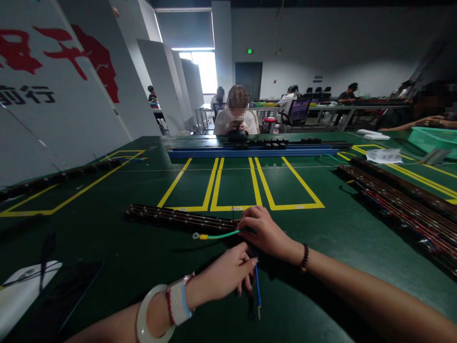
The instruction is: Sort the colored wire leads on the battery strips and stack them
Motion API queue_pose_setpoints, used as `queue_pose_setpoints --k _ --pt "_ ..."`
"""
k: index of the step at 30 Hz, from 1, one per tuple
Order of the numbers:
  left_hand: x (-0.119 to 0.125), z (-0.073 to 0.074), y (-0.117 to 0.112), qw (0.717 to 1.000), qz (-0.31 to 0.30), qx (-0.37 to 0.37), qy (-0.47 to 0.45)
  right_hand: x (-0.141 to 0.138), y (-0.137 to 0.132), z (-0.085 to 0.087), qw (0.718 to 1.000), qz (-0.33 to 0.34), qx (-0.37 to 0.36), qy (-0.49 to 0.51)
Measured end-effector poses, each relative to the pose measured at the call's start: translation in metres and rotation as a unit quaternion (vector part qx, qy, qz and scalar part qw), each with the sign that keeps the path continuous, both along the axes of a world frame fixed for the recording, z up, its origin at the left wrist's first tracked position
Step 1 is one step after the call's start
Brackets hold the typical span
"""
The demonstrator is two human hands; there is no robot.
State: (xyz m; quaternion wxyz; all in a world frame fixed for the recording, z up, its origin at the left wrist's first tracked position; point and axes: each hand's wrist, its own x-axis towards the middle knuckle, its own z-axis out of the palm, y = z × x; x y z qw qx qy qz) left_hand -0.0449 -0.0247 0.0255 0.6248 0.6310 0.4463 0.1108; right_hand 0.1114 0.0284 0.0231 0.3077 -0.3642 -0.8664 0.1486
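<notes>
My left hand [228, 274] is closed around a blue-handled tool [257, 288] that points down toward me. My right hand [262, 231] is pinched on the end of a green wire [219, 235] with a yellow sleeve and a ring terminal at its far left tip. The wire lies along the near edge of a long dark terminal strip [171, 216] on the green table. Both hands meet at the strip's right end. A pale bangle and a banded wrist strap sit on my left wrist, a bead bracelet on my right.
Yellow tape boxes [243, 188] mark the green table beyond the strip. More long dark strips [403, 200] lie at the right, a blue rail [257, 152] at the far edge. A seated person [236, 116] faces me behind it. A white sheet [21, 290] lies near left.
</notes>
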Motion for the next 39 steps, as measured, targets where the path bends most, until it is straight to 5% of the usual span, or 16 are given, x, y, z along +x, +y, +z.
queue_pose_setpoints --k 4,9,14,17,24,31,39 --pt "0.002 -0.010 0.004 0.993 0.021 -0.060 -0.098 0.028 0.011 0.018 0.987 0.053 -0.123 0.084" --pt "-0.003 -0.005 0.004 0.990 0.032 -0.078 -0.112 0.095 0.031 0.052 0.951 0.174 -0.249 -0.057" --pt "-0.004 -0.004 0.005 0.983 0.034 -0.102 -0.146 0.146 0.047 0.055 0.963 0.025 -0.254 -0.086" --pt "-0.002 -0.005 0.003 0.977 0.052 -0.123 -0.166 0.133 0.050 0.047 0.967 -0.039 -0.250 -0.040" --pt "-0.002 0.001 0.002 0.967 0.055 -0.152 -0.199 0.056 0.026 0.018 0.947 0.009 -0.318 -0.034" --pt "-0.004 -0.001 0.002 0.964 0.050 -0.141 -0.219 0.054 0.015 0.019 0.887 0.037 -0.448 -0.102" --pt "-0.006 -0.010 0.003 0.977 -0.008 -0.098 -0.191 0.041 -0.004 0.013 0.896 0.131 -0.417 -0.079"
